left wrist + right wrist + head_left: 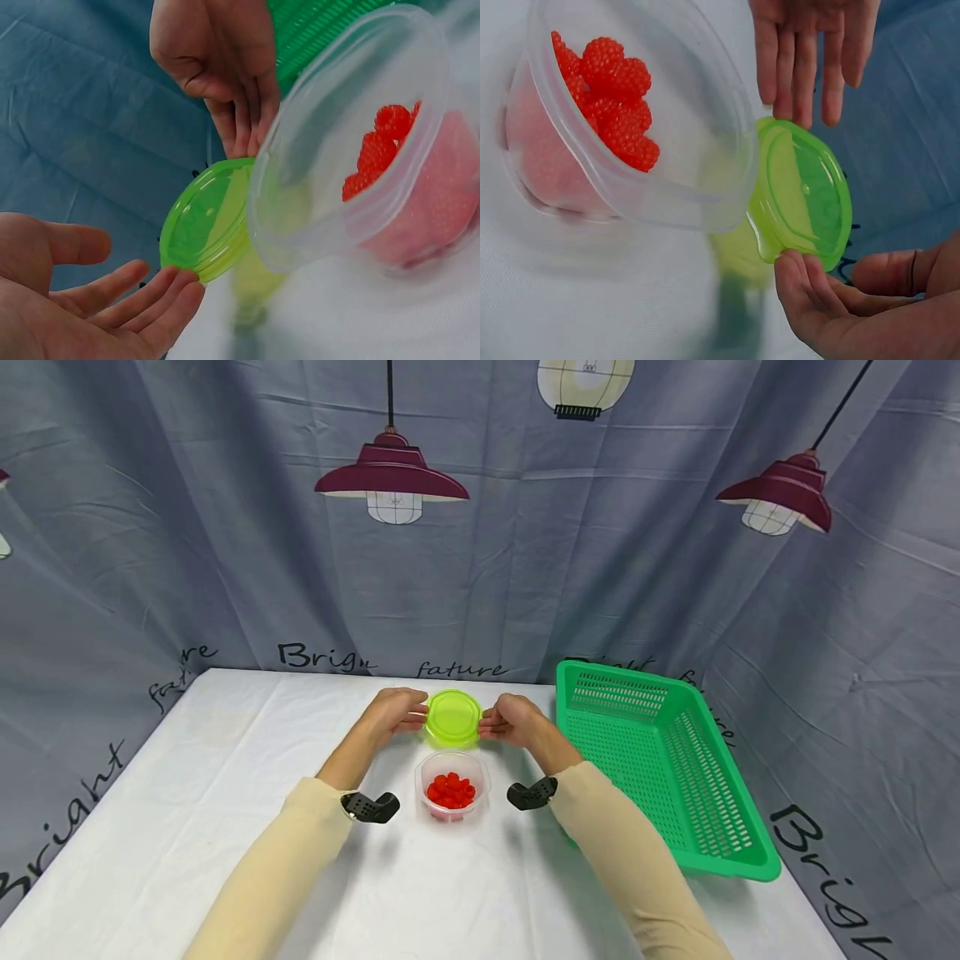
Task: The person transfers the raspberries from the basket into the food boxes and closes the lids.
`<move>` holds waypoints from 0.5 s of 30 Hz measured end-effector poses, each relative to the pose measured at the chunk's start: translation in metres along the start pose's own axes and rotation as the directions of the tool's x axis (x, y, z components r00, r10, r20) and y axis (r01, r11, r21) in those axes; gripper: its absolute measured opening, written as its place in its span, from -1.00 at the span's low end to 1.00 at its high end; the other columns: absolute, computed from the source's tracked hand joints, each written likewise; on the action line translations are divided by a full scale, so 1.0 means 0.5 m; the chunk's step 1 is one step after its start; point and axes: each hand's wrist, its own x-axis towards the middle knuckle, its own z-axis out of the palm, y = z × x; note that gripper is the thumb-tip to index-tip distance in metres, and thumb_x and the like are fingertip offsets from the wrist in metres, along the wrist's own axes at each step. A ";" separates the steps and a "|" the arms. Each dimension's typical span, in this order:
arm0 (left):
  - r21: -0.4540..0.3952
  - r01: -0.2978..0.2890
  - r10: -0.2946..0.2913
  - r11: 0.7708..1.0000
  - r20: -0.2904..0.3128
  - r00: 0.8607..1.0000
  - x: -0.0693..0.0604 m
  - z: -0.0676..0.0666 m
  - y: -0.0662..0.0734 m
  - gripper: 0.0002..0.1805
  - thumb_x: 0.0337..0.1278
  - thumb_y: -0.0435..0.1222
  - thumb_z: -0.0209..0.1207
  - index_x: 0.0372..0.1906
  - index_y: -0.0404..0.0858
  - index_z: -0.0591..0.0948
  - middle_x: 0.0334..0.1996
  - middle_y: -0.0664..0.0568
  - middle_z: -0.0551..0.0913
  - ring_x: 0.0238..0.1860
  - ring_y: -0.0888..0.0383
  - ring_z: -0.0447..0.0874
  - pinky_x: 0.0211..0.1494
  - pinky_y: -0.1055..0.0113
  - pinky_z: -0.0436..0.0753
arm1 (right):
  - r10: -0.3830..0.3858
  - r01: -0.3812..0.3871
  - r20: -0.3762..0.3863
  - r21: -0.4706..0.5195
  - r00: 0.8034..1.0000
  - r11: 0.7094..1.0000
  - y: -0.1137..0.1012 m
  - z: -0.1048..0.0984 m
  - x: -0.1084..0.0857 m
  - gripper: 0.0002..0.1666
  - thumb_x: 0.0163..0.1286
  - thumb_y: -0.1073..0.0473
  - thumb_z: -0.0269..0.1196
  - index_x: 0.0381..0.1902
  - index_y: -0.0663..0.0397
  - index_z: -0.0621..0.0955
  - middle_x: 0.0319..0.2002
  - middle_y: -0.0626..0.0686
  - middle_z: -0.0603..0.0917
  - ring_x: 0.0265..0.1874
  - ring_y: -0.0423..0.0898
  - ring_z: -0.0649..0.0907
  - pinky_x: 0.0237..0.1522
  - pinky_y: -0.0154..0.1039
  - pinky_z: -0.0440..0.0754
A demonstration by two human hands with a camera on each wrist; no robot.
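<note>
A translucent green round lid (453, 718) is between the two hands, its rim meeting the fingertips on either side. Extended fingers of the left hand (112, 300) touch the lid's left edge, the thumb standing apart from it. On the opposite edge, the right hand (877, 300) touches the rim with slightly bent fingers, its thumb also apart. A yellow-green tint and shadow show on the cloth below the lid. Nearer the person stands a clear plastic tub (452, 760), uncovered, with red raspberries (451, 791) inside; neither hand touches it.
To the right, a green perforated basket (667, 864) stands on the white-covered table (187, 777), close to the right forearm. Behind the table hangs a grey-blue curtain (495, 585) printed with lamps and lettering. Both wrists wear black bands.
</note>
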 end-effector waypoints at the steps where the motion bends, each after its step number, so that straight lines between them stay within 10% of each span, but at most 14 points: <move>1: -0.006 -0.007 0.007 1.000 -0.001 1.000 -0.004 0.001 0.003 -0.47 0.49 -0.26 0.01 0.42 -0.44 0.39 0.30 -0.38 0.51 0.24 -0.20 0.60 0.40 0.06 0.57 | -0.003 0.003 -0.001 -0.002 1.000 1.000 -0.002 0.000 -0.003 -0.44 0.33 0.45 -0.14 0.26 0.49 0.49 -0.02 0.33 0.61 -0.07 0.15 0.71 0.26 -0.04 0.65; 15: -0.038 -0.126 0.126 0.991 -0.007 0.992 -0.070 0.000 0.055 -0.50 0.55 -0.22 -0.01 0.38 -0.45 0.43 0.11 -0.27 0.56 0.16 -0.11 0.59 0.42 0.08 0.55 | -0.185 0.186 0.033 -0.045 0.982 0.982 -0.036 -0.001 -0.088 -0.56 0.56 0.32 -0.05 0.27 0.47 0.48 -0.11 0.20 0.61 -0.21 -0.03 0.73 0.23 -0.11 0.66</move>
